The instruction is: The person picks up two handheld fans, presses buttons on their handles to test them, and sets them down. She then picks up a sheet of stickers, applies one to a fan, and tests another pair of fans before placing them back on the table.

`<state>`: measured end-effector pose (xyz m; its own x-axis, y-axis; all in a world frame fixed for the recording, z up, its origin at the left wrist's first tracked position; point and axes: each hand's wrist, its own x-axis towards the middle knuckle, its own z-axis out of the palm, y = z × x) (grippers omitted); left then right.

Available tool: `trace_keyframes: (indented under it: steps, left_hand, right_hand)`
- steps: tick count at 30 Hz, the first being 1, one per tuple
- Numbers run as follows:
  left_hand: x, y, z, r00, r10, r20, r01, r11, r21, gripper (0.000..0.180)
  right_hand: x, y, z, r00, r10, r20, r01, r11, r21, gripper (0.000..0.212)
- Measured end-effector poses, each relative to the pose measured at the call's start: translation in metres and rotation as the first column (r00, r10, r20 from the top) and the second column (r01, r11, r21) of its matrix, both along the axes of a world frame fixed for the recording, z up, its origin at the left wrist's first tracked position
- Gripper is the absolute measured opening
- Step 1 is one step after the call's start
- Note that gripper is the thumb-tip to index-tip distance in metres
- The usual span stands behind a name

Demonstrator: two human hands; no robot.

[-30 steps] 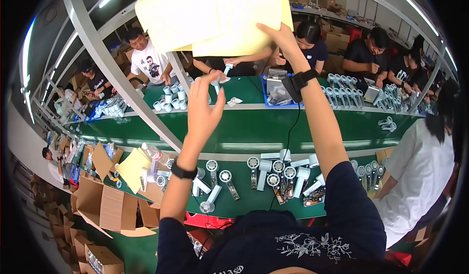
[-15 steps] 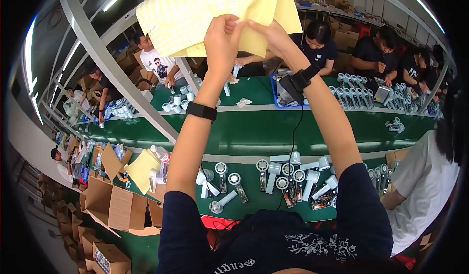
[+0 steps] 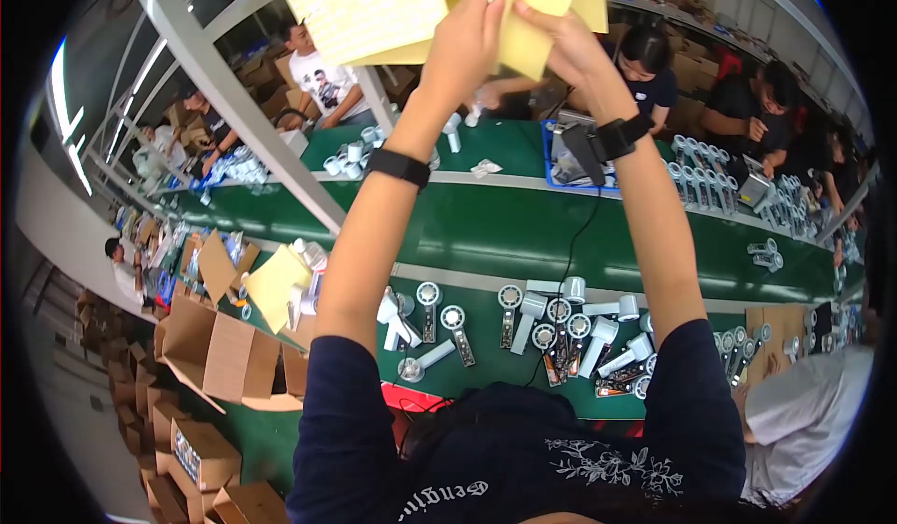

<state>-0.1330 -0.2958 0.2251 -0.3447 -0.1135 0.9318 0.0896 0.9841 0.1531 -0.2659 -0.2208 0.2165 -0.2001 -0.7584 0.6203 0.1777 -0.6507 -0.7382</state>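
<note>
Both my arms are raised, holding yellow sheets of small pale stickers (image 3: 369, 10) at the top of the view. My left hand (image 3: 461, 49) is closed, its fingertips pinching the sheets near their middle. Close beside it, my right hand (image 3: 572, 45) grips their lower edge between thumb and fingers. The sheets are creased between the hands, and their upper part is cut off by the view. Below my arms, pale blue handheld fans (image 3: 453, 318) and fan parts lie on the green bench (image 3: 476, 393), some with their handles opened.
A conveyor belt (image 3: 505, 234) runs across beyond the bench. Open cardboard boxes (image 3: 248, 360) and more yellow sheets (image 3: 277, 286) are at the left. A blue tray (image 3: 579, 186) sits on the far side, where several people work beside rows of fans. One person in grey (image 3: 808, 412) is close at my right.
Both my hands have moved up and slightly right with the yellow sheets. The person at my right has shifted lower, showing more of the bench there.
</note>
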Motion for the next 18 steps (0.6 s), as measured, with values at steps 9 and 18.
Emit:
trace_keyframes:
  steps: [9, 18]
  left_hand:
    - [0.048, 0.011, -0.023, 0.913, -0.229, -0.338, 0.387, 0.748, 0.54, 0.019]
    - [0.181, 0.144, -0.213, 0.823, -0.217, -0.525, 0.411, -0.41, 0.814, 0.031]
  right_hand:
    - [-0.008, 0.042, -0.026, 0.687, -0.579, -0.439, 0.663, 0.747, 0.052, 0.05]
    - [0.166, 0.125, -0.183, 0.857, -0.111, -0.504, 0.225, 0.959, 0.173, 0.017]
